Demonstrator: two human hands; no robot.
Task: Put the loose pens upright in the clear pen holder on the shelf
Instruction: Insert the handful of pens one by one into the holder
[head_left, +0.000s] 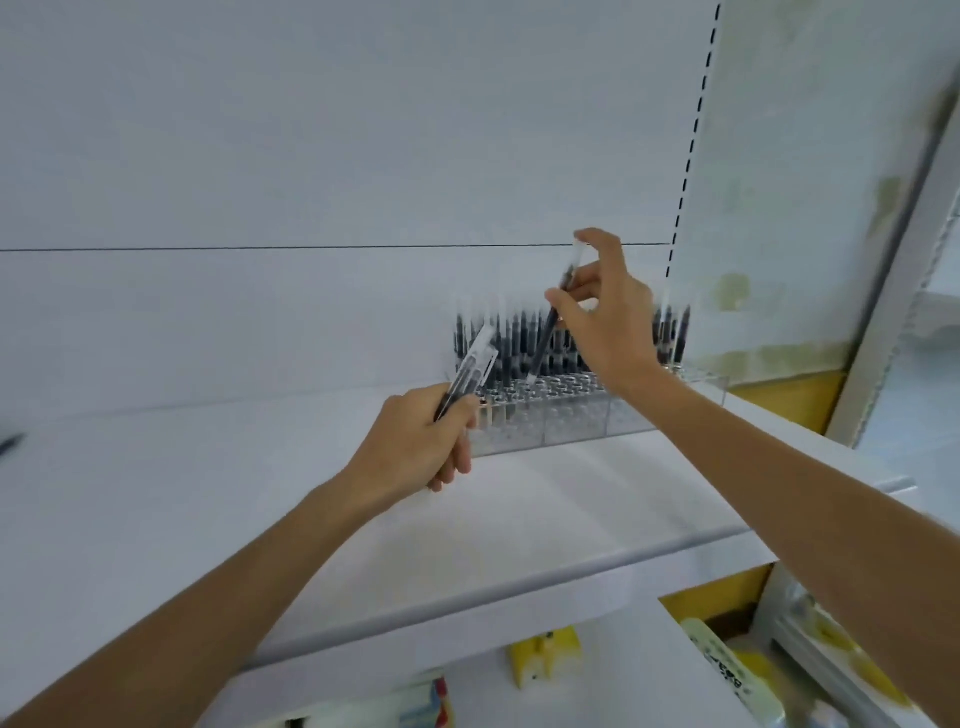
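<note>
Right hand (608, 322): pinching one black pen (548, 332), tilted, tip just above clear pen holder (561, 415) on shelf (363, 519). Left hand (415, 441), 9 o'clock of holder: curled round spare pens (470, 371). Risk: slanted tip missing free hole, nudging standing pens (511, 338).

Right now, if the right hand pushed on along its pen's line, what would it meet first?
Likely the empty front holes of the clear plastic pen holder: the slim black pen in the right hand tilts down-left, tip just above them. Depth is uncertain.
</note>
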